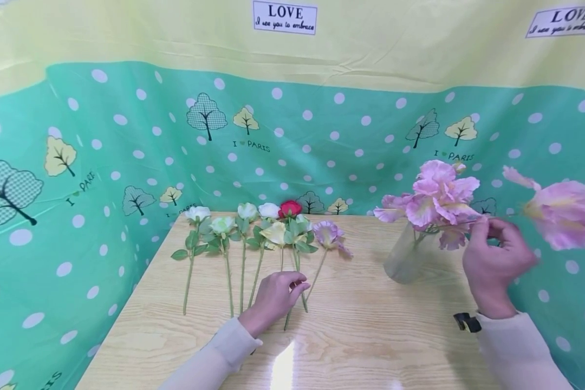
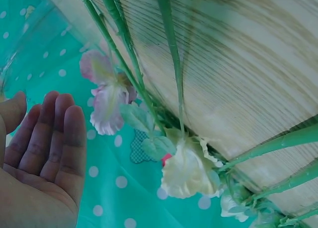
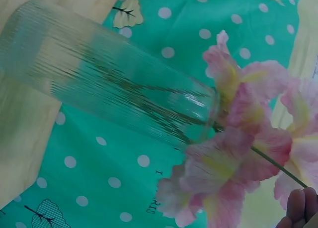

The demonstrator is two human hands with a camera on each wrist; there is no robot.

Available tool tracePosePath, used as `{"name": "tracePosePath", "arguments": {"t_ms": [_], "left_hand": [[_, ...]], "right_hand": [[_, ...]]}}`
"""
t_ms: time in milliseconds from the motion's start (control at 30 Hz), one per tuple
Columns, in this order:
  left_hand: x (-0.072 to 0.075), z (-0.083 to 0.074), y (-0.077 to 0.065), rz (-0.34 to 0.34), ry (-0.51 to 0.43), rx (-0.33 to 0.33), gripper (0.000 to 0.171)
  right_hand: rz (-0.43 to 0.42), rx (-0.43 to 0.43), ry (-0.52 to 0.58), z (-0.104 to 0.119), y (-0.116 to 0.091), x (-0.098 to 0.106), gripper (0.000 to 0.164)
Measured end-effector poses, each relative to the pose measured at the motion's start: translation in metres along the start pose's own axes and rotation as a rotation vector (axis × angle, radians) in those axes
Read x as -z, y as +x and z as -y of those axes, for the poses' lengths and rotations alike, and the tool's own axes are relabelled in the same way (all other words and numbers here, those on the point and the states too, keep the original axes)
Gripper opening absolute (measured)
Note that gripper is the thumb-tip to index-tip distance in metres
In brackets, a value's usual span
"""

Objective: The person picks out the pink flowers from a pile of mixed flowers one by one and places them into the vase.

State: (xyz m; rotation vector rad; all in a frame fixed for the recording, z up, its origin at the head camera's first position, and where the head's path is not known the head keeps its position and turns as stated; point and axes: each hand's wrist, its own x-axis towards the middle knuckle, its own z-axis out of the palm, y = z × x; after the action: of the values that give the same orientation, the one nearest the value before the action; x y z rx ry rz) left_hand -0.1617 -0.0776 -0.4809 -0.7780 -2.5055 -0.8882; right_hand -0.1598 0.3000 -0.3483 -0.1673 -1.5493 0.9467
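Observation:
My right hand (image 1: 499, 262) pinches the thin green stem (image 3: 278, 166) of a pink iris (image 1: 570, 211); its bloom sticks out to the right beyond the hand. The stem runs in among other pink irises (image 1: 439, 195) standing in a clear ribbed glass vase (image 3: 109, 79). In the right wrist view only the fingertips (image 3: 300, 208) show, at the lower right corner. My left hand (image 1: 275, 295) is over the lower stems of the flowers lying on the table. Its fingers (image 2: 44, 138) are relaxed and hold nothing. The nearest blooms are a purple iris (image 1: 327, 234) and a cream flower (image 2: 186, 168).
Across the wooden table (image 1: 361, 336) lie more artificial flowers: a red rose (image 1: 290, 208), a white rose (image 1: 197, 213), a pale green rose (image 1: 222, 224) and several others, stems toward me. A green dotted curtain (image 1: 253, 162) hangs behind the table and along its sides.

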Motion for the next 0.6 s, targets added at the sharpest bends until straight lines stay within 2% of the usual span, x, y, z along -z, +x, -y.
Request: {"name": "tracePosePath", "arguments": {"t_ms": [167, 367, 433, 600], "left_hand": [[0.0, 0.0, 0.0, 0.001, 0.009, 0.005, 0.007], [-0.001, 0.001, -0.002, 0.004, 0.021, 0.012, 0.008], [-0.001, 0.001, -0.003, 0.005, 0.026, 0.016, 0.008], [-0.001, 0.001, -0.003, 0.005, 0.028, 0.017, 0.008]], "right_hand": [[0.049, -0.01, 0.009, -0.008, -0.01, -0.007, 0.015], [0.109, 0.103, 0.015, -0.03, -0.022, -0.018, 0.01], [0.152, 0.116, -0.003, -0.033, -0.024, -0.02, 0.011], [0.316, 0.133, -0.145, -0.036, -0.025, -0.022, 0.018]]}}
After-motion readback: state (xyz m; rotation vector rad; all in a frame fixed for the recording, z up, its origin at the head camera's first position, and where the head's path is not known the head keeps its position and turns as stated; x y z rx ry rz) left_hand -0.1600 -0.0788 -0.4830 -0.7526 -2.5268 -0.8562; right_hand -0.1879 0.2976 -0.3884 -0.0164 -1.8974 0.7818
